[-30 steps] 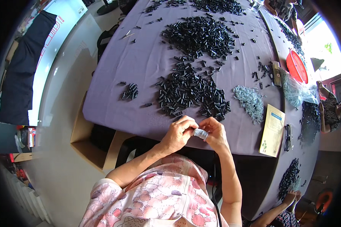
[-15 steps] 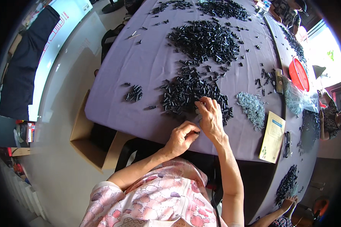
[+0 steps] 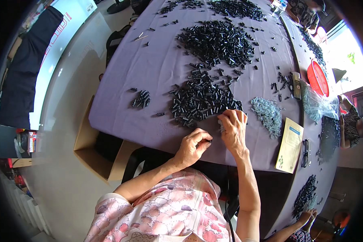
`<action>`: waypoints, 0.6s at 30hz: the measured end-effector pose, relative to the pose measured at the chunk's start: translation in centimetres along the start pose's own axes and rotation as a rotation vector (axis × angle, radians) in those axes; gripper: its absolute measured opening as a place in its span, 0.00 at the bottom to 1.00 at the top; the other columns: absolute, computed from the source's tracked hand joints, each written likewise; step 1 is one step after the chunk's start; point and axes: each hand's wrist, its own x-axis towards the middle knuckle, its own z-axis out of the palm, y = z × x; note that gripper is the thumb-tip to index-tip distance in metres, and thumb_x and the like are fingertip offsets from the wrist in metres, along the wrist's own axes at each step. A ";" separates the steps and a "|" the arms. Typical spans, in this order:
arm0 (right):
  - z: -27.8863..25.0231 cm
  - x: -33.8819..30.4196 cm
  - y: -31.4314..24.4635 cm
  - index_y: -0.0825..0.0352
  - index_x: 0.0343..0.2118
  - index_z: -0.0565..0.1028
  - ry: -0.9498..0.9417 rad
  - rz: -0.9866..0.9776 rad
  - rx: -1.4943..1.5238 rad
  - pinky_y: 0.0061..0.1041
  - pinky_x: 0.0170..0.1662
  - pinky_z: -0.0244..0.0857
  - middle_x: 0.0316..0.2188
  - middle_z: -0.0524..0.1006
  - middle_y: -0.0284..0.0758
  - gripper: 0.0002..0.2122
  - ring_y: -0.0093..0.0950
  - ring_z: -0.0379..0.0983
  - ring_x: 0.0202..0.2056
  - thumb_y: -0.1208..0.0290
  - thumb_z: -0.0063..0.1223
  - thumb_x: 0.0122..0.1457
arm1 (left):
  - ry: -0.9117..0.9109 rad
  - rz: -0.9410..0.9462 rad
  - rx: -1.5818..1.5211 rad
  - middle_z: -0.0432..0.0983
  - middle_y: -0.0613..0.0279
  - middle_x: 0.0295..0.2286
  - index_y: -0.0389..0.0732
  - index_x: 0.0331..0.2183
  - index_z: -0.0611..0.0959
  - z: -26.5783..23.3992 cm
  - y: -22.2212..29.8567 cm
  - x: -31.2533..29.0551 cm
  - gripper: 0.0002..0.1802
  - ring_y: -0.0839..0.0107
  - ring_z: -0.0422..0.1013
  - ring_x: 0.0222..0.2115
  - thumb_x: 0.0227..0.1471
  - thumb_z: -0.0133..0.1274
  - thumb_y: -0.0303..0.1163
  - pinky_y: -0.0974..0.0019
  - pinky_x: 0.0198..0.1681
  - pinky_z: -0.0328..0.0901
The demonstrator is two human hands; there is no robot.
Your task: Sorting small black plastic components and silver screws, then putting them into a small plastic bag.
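Note:
Above the table's near edge, my left hand [image 3: 191, 147] pinches a small black tube-like piece [image 3: 208, 140] between thumb and forefinger. My right hand [image 3: 233, 131] is at the near right rim of a pile of black pieces [image 3: 199, 97], fingers bent and drawn together. Something pale shows beside its thumb, too small to make out, and its fingertips are partly hidden against the pile. To the right of that hand lies a heap of small clear plastic pieces [image 3: 267, 115].
Larger black piles [image 3: 218, 42] cover the far table, and a small cluster [image 3: 141, 99] lies left. A yellow booklet [image 3: 289, 146], glasses [image 3: 306, 153] and a red basket [image 3: 318, 78] are on the right. A cardboard box [image 3: 84, 155] stands below the left edge. Other people work along the right side.
My right hand has shifted right along the near rim of the black pile. My left hand stays in place, still pinching the black piece.

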 end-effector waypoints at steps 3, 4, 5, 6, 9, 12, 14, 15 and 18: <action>0.1 0.6 -0.6 0.62 0.32 0.76 -0.022 0.022 0.039 0.35 0.43 0.56 0.33 0.70 0.32 0.16 0.35 0.64 0.38 0.82 0.50 0.35 | 0.019 -0.011 -0.032 0.71 0.62 0.30 0.34 0.31 0.77 0.1 0.1 -0.1 0.08 0.75 0.72 0.26 0.44 0.54 0.16 0.73 0.29 0.67; 0.1 1.0 -0.9 0.62 0.34 0.76 -0.047 0.002 0.079 0.35 0.41 0.56 0.32 0.69 0.33 0.18 0.36 0.63 0.37 0.82 0.50 0.35 | 0.027 -0.008 -0.040 0.71 0.62 0.30 0.34 0.31 0.77 0.1 0.2 -0.1 0.08 0.76 0.72 0.26 0.43 0.54 0.15 0.74 0.29 0.67; 0.3 1.4 -1.4 0.62 0.36 0.76 -0.066 0.007 0.094 0.34 0.41 0.56 0.32 0.68 0.34 0.19 0.35 0.63 0.36 0.81 0.50 0.35 | 0.035 -0.005 -0.047 0.72 0.62 0.30 0.34 0.31 0.77 0.1 0.3 -0.2 0.09 0.76 0.71 0.25 0.43 0.54 0.15 0.74 0.28 0.67; 0.5 1.7 -1.7 0.62 0.37 0.76 -0.084 0.010 0.110 0.34 0.40 0.56 0.32 0.68 0.35 0.20 0.35 0.62 0.36 0.81 0.50 0.35 | 0.033 -0.005 -0.046 0.72 0.62 0.30 0.34 0.31 0.77 0.2 0.3 -0.2 0.09 0.76 0.71 0.25 0.43 0.54 0.15 0.74 0.28 0.67; 1.4 2.2 -1.6 0.61 0.38 0.76 -0.100 -0.004 0.082 0.33 0.38 0.56 0.31 0.67 0.35 0.20 0.35 0.61 0.35 0.80 0.50 0.37 | 0.023 -0.012 -0.041 0.72 0.62 0.30 0.34 0.31 0.77 0.2 0.4 -0.1 0.09 0.75 0.71 0.26 0.43 0.54 0.15 0.73 0.29 0.66; 1.7 2.4 -1.5 0.61 0.38 0.77 -0.133 -0.005 0.079 0.32 0.38 0.55 0.31 0.67 0.35 0.20 0.35 0.61 0.35 0.79 0.50 0.37 | 0.023 -0.010 -0.018 0.72 0.61 0.30 0.34 0.31 0.77 0.2 0.3 0.0 0.09 0.75 0.71 0.26 0.42 0.55 0.16 0.73 0.29 0.66; 1.5 2.5 -1.7 0.63 0.36 0.76 -0.115 -0.004 0.087 0.32 0.38 0.57 0.31 0.67 0.35 0.20 0.35 0.62 0.35 0.82 0.52 0.33 | 0.027 -0.006 -0.023 0.72 0.61 0.30 0.35 0.31 0.78 0.1 0.2 0.0 0.09 0.74 0.71 0.27 0.42 0.55 0.16 0.72 0.30 0.66; 1.7 2.5 -1.8 0.63 0.36 0.76 -0.117 -0.004 0.090 0.32 0.38 0.57 0.31 0.67 0.35 0.20 0.35 0.62 0.35 0.82 0.52 0.33 | 0.028 -0.009 -0.022 0.72 0.61 0.30 0.35 0.31 0.78 0.0 0.2 -0.1 0.09 0.74 0.71 0.27 0.42 0.55 0.16 0.72 0.30 0.66; 1.9 2.4 -1.7 0.64 0.34 0.75 -0.096 0.018 0.104 0.32 0.38 0.57 0.31 0.67 0.35 0.19 0.36 0.62 0.35 0.83 0.51 0.33 | 0.034 -0.023 -0.032 0.72 0.61 0.30 0.35 0.31 0.78 0.1 0.4 -0.1 0.09 0.74 0.71 0.27 0.42 0.54 0.16 0.73 0.30 0.67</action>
